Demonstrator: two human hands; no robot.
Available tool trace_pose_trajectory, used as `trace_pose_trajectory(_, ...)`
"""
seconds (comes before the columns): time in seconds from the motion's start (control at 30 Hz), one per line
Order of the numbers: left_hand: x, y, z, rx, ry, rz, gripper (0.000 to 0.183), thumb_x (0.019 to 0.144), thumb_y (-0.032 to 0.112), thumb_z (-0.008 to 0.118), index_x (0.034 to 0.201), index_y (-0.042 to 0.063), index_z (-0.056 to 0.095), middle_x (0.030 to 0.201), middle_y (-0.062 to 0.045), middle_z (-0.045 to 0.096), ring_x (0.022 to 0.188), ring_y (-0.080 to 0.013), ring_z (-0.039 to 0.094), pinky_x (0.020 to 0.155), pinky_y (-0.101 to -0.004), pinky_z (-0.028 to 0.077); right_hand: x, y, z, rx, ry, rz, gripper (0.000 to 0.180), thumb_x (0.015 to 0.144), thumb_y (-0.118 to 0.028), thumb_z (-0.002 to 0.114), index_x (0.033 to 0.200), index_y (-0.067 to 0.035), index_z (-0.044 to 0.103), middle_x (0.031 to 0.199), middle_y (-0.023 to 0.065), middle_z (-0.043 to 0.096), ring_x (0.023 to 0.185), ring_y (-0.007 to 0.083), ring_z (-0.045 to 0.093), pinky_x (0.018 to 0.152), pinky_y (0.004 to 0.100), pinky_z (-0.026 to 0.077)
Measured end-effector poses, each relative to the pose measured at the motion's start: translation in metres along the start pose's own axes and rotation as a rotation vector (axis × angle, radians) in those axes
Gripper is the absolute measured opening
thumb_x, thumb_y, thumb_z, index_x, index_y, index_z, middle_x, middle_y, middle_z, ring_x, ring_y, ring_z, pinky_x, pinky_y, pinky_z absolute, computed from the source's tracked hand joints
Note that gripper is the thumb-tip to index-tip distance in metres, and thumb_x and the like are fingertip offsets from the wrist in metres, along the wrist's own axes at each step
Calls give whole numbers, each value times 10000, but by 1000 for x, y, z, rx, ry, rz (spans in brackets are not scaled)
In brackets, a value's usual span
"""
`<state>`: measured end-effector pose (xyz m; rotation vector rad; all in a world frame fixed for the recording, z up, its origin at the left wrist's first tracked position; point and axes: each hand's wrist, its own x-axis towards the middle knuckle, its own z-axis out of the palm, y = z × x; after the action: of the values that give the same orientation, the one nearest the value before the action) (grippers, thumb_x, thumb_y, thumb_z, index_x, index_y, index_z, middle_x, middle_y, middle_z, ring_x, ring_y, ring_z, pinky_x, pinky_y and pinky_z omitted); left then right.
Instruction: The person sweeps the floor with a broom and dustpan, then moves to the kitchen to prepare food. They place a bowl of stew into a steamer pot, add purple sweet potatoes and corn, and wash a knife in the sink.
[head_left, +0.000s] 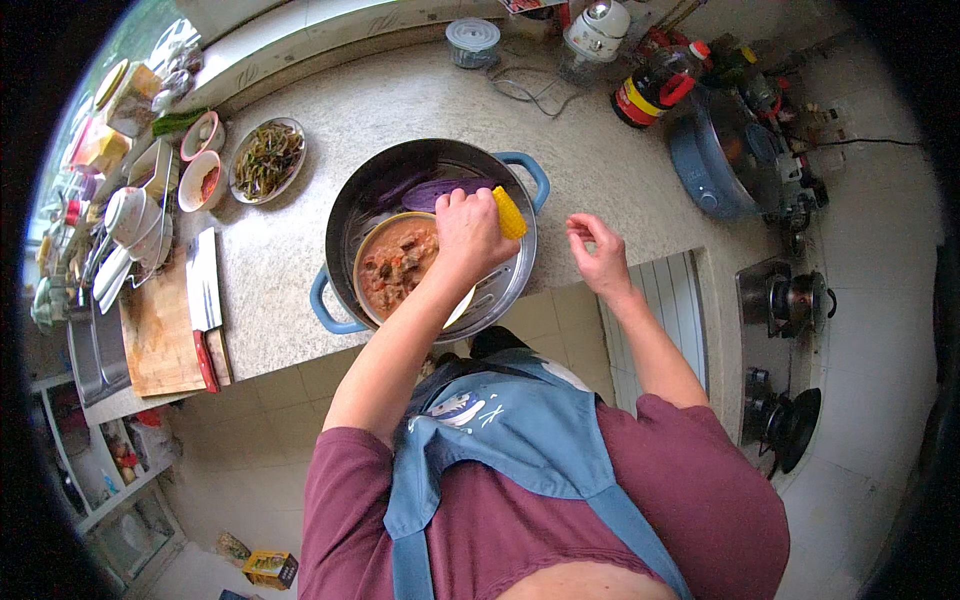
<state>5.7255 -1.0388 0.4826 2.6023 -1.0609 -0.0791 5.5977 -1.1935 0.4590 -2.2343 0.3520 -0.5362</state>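
My left hand grips a piece of yellow corn on the cob over the right side of a wide pot. This dark-walled pot has blue side handles and a slotted metal steamer plate inside. On the plate stands a yellow-rimmed bowl of chunky meat in reddish-brown sauce, partly hidden by my left forearm. Purple sweet potatoes lie along the far wall of the pot. Right of the pot, my right hand hovers with loosely curled fingers, holding nothing.
To the left, a cleaver with a red handle lies on a wooden cutting board. Behind it are a plate of green strips and small bowls. A sauce bottle and a blue electric pot stand at right.
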Motion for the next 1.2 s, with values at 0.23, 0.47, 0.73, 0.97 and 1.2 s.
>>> trace_pose_trajectory(0.23,14,6,30,168,-68,93,419,473,278,632,783,22,511,733,-124,571,811,-258,518,880,-407,293,-26,21,-16,85,20,178,207,721,23,508,924,-20,515,799,90,594,705,152,589,620,258,479)
trace_pose_trajectory(0.47,4,5,26,43,-77,10,737,475,427,691,1029,-8,473,941,-138,539,978,-273,451,892,-438,287,-13,26,-12,95,-74,197,171,754,-62,516,917,-10,521,767,88,595,673,140,581,604,253,467)
trace_pose_trajectory(0.73,-48,-80,-53,-357,522,1,120,726,152,577,718,38,613,760,-99,602,772,-228,559,688,-311,438,21,33,-3,212,-156,269,239,821,-225,453,855,-6,542,711,65,571,616,118,554,541,243,439)
trace_pose_trajectory(0.97,-161,-169,-30,-855,673,-973,467,866,376,307,889,10,595,845,-88,600,803,-156,529,682,-290,391,56,42,37,514,-138,576,310,831,-283,417,971,-18,496,780,58,545,673,137,547,539,248,439)
trace_pose_trajectory(1.2,-180,-146,11,-1471,581,-1181,402,868,395,281,1012,62,452,893,-100,569,779,-172,544,662,-298,436,77,61,65,318,308,239,247,780,-148,485,969,10,474,832,89,528,754,187,521,664,306,434)
